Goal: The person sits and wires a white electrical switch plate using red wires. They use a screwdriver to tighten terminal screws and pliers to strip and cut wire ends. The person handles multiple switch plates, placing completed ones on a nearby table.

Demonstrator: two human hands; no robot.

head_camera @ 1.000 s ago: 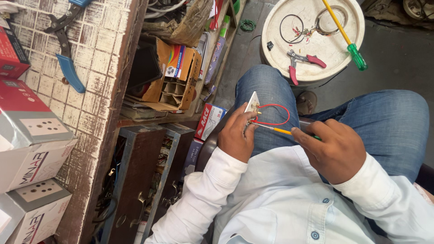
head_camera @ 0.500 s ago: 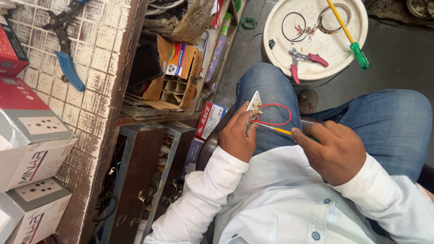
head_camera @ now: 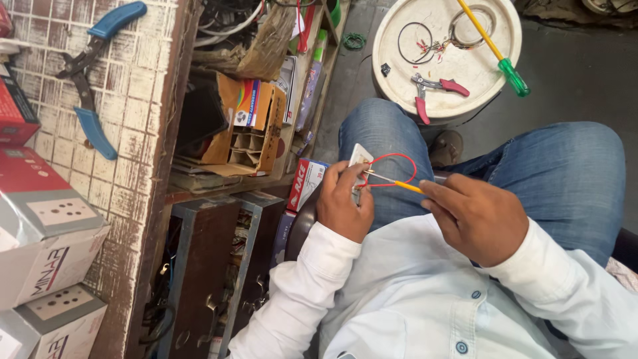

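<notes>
Switch plate, small and white, sits on the person's left thigh, pinched in the fingers of the left hand; a loop of red wire arches off it to the right. The right hand is closed around a yellow-handled screwdriver, whose thin metal tip points left and meets the plate just below the wire loop.

The plate rests on soft denim with only fingertips steadying it, so I judge the likeliest trouble is the tip slipping off and jabbing the left thumb or fingers, which lie right beside the contact point. A hard push could also tilt the plate out of the pinch and drop it down toward the cluttered wooden shelf left of the plate. The red wire, bowed under tension, might spring free of its terminal if the plate twists.

Beyond the plate, past the knee, a round white lid carries red-handled pliers, a green-and-yellow screwdriver and coils of wire; a swing of the knee could knock it. Far left of the plate, blue-handled cutters lie on a tiled counter.
</notes>
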